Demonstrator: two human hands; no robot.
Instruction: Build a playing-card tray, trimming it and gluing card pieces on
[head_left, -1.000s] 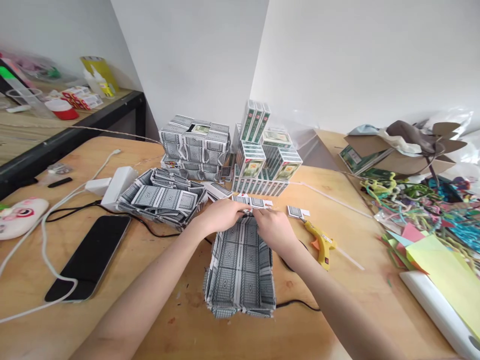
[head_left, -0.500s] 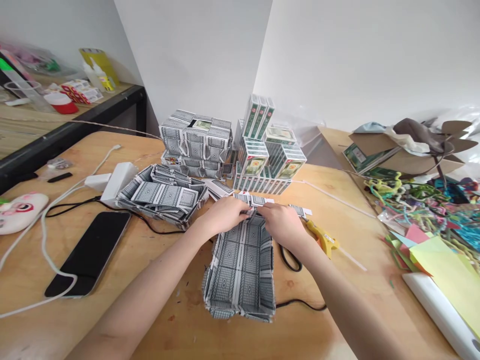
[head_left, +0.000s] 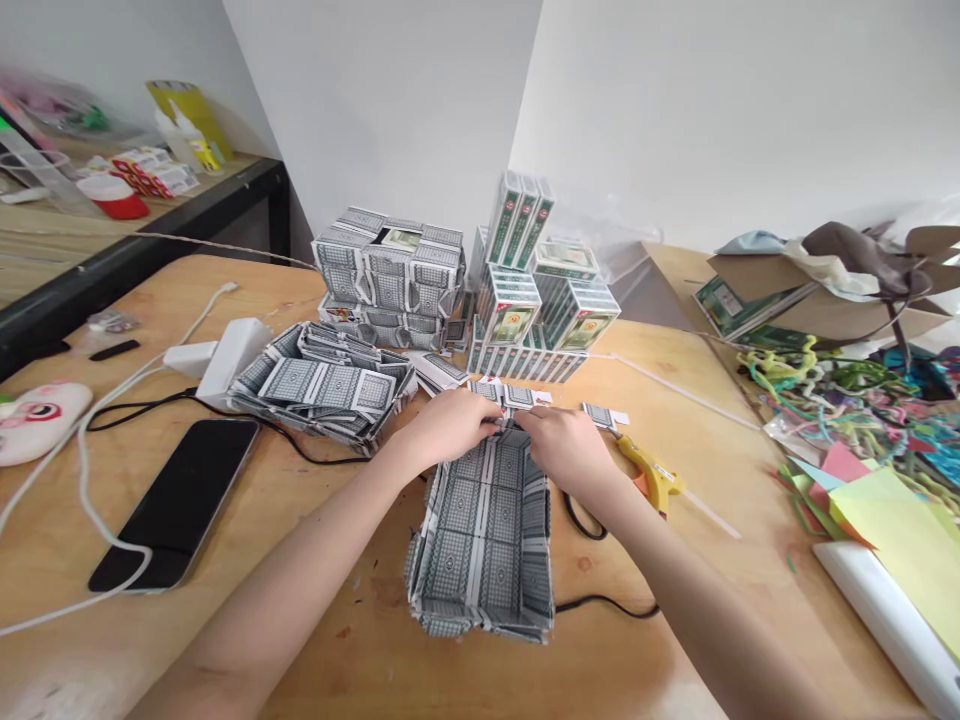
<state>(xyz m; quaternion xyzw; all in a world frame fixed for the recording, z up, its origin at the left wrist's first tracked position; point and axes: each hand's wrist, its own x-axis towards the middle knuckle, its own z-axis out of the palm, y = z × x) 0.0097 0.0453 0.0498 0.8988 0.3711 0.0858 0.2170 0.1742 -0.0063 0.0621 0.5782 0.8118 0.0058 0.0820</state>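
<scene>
A shallow tray (head_left: 484, 545) made of joined playing cards, grey patterned backs showing, lies on the wooden table in front of me. My left hand (head_left: 448, 425) and my right hand (head_left: 564, 450) meet at its far edge, fingers curled and pinching the cards of the far wall. A few loose folded cards (head_left: 517, 395) lie just beyond my fingers. A yellow glue gun (head_left: 651, 472) rests to the right of my right hand, its black cord (head_left: 600, 602) looping round the tray's right side.
A second card tray (head_left: 322, 388) sits to the left, stacked card blocks (head_left: 390, 270) and boxed decks (head_left: 544, 310) behind. A black phone (head_left: 180, 500) with white cables lies at the left. Coloured paper (head_left: 892, 510) and pipe cleaners crowd the right.
My hands have stayed pinched at the tray's far edge, the right one shifting slightly right and over the glue gun's tip. The view has drifted a little.
</scene>
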